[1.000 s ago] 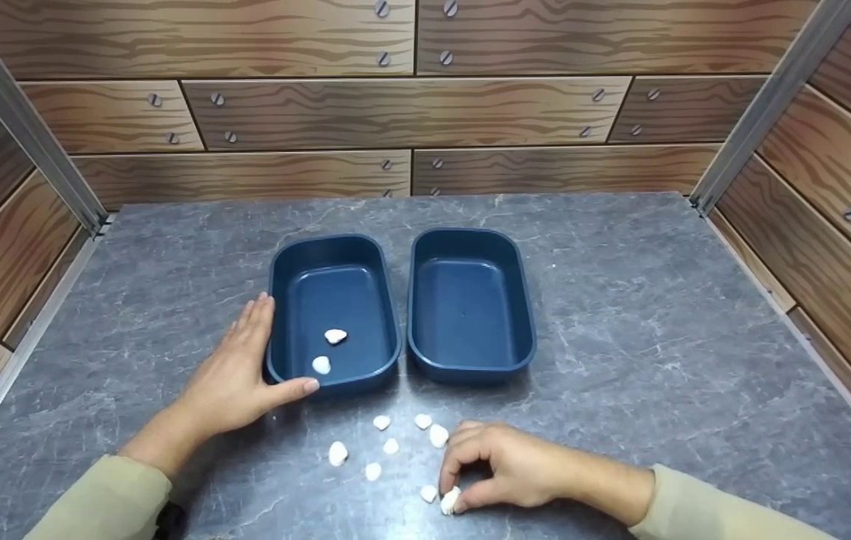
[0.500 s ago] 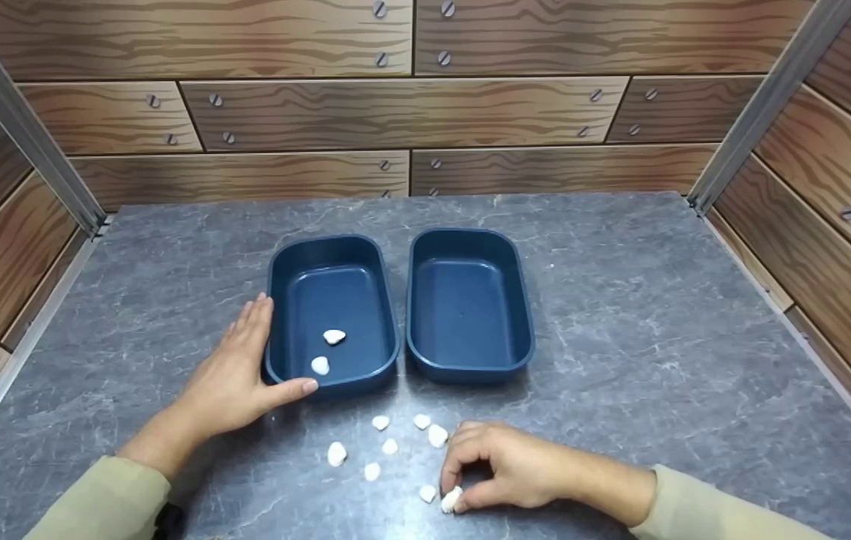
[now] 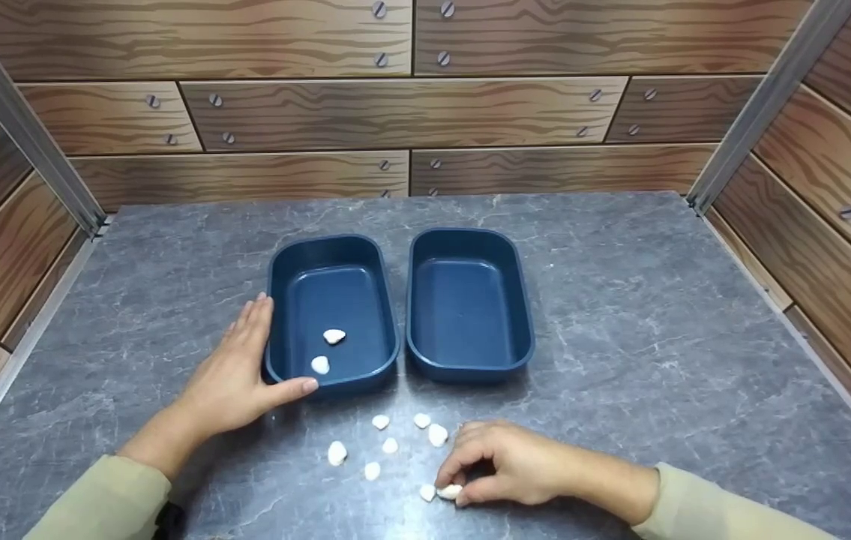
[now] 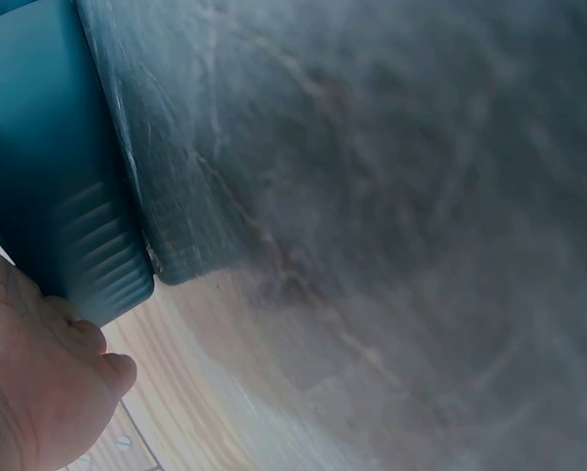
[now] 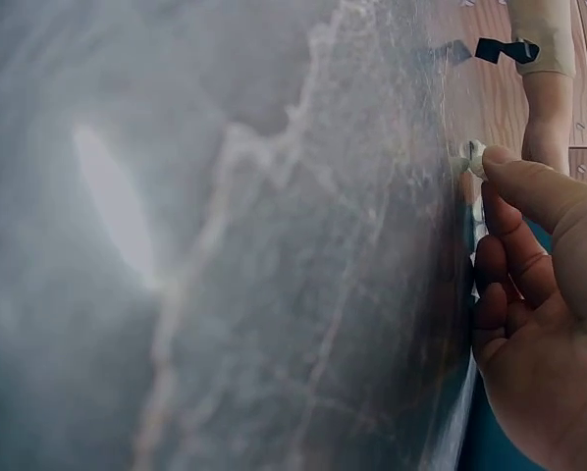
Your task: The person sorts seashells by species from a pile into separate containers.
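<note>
At lower centre the right hand (image 3: 519,465) pinches one pebble (image 3: 450,492), with seven pebbles (image 3: 337,454) left on the table (image 3: 657,315) and two pebbles (image 3: 334,337) already in the centre-left box (image 3: 339,296), where the left hand (image 3: 226,386) rests, fingers extended, against the side.

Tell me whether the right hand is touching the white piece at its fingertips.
Touching. The head view shows it: the right hand pinches the white piece, its thumb against one end and forefinger against the other.
</note>
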The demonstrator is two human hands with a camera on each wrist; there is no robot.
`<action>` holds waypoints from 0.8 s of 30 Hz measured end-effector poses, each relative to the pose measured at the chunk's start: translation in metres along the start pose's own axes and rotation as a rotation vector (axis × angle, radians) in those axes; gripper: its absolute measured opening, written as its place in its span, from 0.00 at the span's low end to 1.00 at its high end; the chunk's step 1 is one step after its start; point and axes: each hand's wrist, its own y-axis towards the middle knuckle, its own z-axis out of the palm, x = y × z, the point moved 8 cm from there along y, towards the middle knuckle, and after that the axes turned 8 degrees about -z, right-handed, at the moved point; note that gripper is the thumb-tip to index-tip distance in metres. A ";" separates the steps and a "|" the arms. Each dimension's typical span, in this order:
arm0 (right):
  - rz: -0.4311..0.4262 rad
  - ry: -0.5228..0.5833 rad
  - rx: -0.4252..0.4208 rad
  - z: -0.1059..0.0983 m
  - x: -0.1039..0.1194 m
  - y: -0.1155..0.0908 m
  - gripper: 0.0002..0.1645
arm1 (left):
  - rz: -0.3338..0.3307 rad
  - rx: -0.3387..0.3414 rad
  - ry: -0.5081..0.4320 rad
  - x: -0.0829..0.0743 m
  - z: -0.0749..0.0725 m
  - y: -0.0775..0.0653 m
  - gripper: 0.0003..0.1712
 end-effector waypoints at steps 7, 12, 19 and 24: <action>-0.001 0.035 -0.047 -0.010 0.000 0.000 0.12 | -0.006 0.009 -0.006 0.000 0.000 0.000 0.76; -0.011 0.061 -0.098 -0.027 0.003 0.005 0.13 | -0.002 0.007 0.000 0.000 0.000 0.001 0.76; 0.048 0.110 -0.145 -0.058 0.011 0.024 0.13 | 0.004 0.006 -0.003 0.000 0.000 0.001 0.76; 0.107 0.142 -0.193 -0.080 0.011 0.040 0.13 | 0.009 0.003 -0.004 0.000 0.001 0.000 0.77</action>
